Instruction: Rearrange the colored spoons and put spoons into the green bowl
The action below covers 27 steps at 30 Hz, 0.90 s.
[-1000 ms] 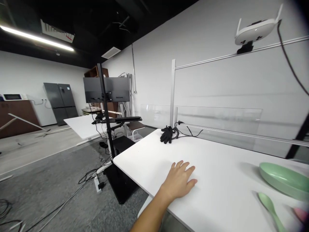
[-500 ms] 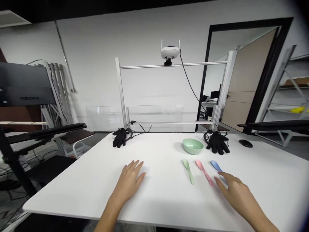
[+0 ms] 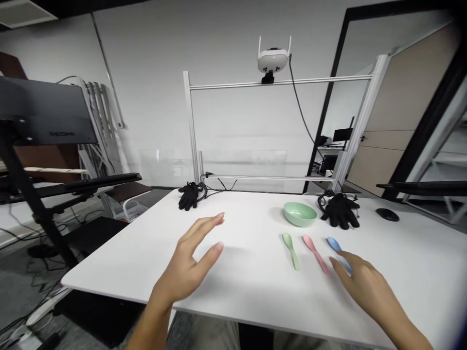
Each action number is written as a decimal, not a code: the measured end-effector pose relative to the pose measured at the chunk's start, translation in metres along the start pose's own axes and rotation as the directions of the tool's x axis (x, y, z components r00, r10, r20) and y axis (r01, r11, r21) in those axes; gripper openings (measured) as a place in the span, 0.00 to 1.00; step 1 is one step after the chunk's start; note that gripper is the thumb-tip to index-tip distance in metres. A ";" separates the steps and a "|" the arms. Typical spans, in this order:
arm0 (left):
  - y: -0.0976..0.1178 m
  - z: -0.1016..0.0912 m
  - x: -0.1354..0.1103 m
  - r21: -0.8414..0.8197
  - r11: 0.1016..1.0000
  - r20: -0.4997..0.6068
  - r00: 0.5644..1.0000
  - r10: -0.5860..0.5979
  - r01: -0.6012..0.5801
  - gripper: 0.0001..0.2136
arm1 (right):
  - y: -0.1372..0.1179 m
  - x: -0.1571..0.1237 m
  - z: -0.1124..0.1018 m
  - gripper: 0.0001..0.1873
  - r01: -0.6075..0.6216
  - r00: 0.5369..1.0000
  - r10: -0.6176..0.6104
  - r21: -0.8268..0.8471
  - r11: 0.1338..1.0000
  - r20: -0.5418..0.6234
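Lifting clear of the white table (image 3: 255, 296), the left hand (image 3: 189, 262) is no longer lying flat as it was half a second ago; it is now standing on edge above the surface, fingers spread wide and gripping nothing. The right hand (image 3: 365, 287) is staying palm-down at the near end of the blue spoon (image 3: 333, 243), its outstretched fingertips covering the handle without curling round it. The view is also sitting a little closer and lower than before.

Judgement: the work is centring on the right hand and the blue spoon, which is still lying on the table, rightmost in its row; the left hand is freeing itself.

Count standing as follows:
- Spoons: three, lying side by side, namely green spoon (image 3: 292, 250), pink spoon (image 3: 315, 253) and the blue one.
- Green bowl (image 3: 300, 214): one, sitting just behind the row.
- Black gloves: two, the left glove (image 3: 188, 196) and the right glove (image 3: 341, 210), resting at the far edge.
- Mouse (image 3: 387, 214): one.
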<state>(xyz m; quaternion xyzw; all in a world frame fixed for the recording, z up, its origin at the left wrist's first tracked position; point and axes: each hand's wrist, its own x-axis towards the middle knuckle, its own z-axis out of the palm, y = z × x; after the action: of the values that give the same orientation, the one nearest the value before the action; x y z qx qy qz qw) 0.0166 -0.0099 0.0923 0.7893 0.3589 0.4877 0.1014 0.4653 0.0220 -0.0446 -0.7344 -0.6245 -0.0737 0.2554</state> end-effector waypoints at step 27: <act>-0.103 0.063 -0.014 0.578 0.803 0.286 0.887 -0.363 0.143 0.28 | -0.010 -0.005 -0.010 0.29 -0.028 0.999 0.028 -0.015 0.999 0.041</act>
<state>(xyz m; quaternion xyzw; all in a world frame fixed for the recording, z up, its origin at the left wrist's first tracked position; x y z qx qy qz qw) 0.0179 0.0667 -0.0017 0.8085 0.5589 0.1841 0.0076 0.4572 0.0137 -0.0354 -0.7463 -0.6187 -0.0595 0.2381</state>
